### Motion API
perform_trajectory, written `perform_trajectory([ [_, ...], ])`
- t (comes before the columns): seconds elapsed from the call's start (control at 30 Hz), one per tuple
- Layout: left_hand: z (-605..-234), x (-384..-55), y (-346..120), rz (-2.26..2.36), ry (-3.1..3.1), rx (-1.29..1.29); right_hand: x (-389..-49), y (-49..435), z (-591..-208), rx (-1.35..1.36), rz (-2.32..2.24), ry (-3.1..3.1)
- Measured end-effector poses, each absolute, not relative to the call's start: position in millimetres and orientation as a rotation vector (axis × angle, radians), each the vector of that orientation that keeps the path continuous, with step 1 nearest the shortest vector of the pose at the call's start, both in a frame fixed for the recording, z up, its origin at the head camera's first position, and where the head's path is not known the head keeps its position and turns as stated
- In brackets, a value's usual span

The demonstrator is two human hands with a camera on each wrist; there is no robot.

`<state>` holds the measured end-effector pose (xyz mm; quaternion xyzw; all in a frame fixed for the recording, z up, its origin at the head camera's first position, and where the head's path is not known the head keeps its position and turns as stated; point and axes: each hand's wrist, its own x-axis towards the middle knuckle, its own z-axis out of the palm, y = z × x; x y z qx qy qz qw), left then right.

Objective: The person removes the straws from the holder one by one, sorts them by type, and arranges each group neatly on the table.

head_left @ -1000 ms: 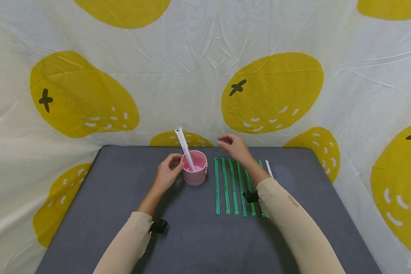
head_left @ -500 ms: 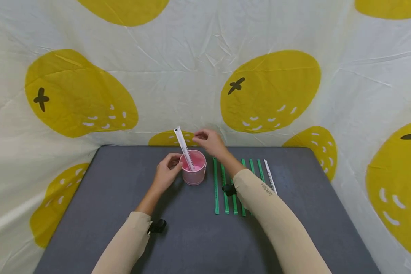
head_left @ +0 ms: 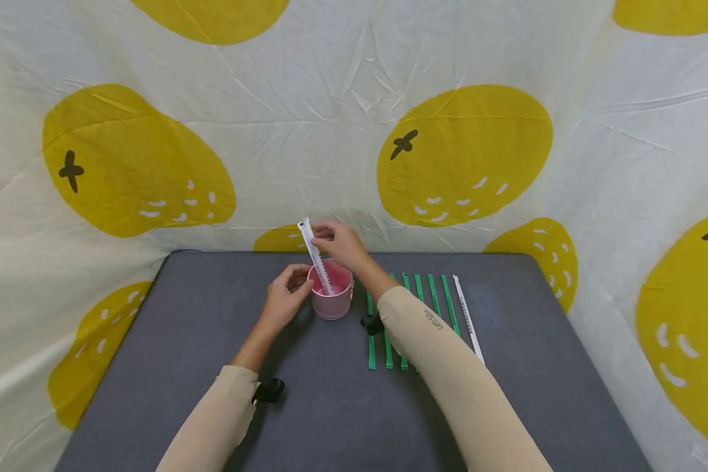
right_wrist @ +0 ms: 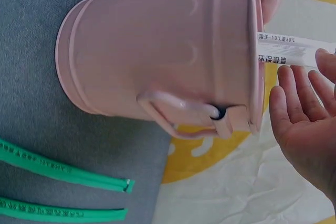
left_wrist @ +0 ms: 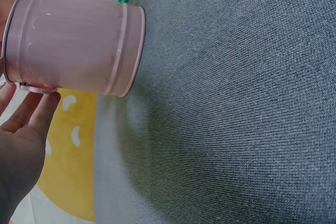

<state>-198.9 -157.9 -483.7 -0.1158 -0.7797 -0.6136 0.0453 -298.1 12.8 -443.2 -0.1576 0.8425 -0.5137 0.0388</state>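
Note:
A small pink bucket (head_left: 333, 305) stands upright on the table, with white-wrapped straws (head_left: 316, 257) leaning together out of its left side. My left hand (head_left: 286, 292) holds the bucket at its left; the thumb is at the rim and, in the left wrist view, fingertips (left_wrist: 47, 103) touch by a side handle. Over the bucket, my right hand (head_left: 341, 245) has come up to the straws' upper part. In the right wrist view its thumb overlaps the wrapped straws (right_wrist: 289, 50), while the other fingers (right_wrist: 296, 90) extend loosely beside them.
Right of the bucket lies a row of several green-wrapped straws (head_left: 371, 347), partly covered by my right forearm. One white-wrapped straw (head_left: 467, 313) lies at the row's right end. Behind the dark grey table (head_left: 212, 314) hangs a fruit-print cloth (head_left: 307, 78).
My right hand has moved left from above the green straws to the white straws in the bucket. The left hand stays at the bucket.

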Motion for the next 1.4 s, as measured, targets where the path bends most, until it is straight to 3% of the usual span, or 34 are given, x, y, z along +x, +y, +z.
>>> perform_trajectory([
  [0.33,-485.0,-198.9,-157.0,-1.865,-2.381,-0.355,-293.9,8.4,-445.2,-0.464,-1.599,2.593],
  [0.67,-516.0,-215.3,-160.3,-1.859,-2.37,-0.336,-293.8,14.1,-440.9,-0.436,-1.649,2.661],
  [1.4,-517.1,-216.4,-162.4,-1.841,-2.391,-0.298,-292.0,45.5,-364.0,-0.481,-2.072,2.389],
])
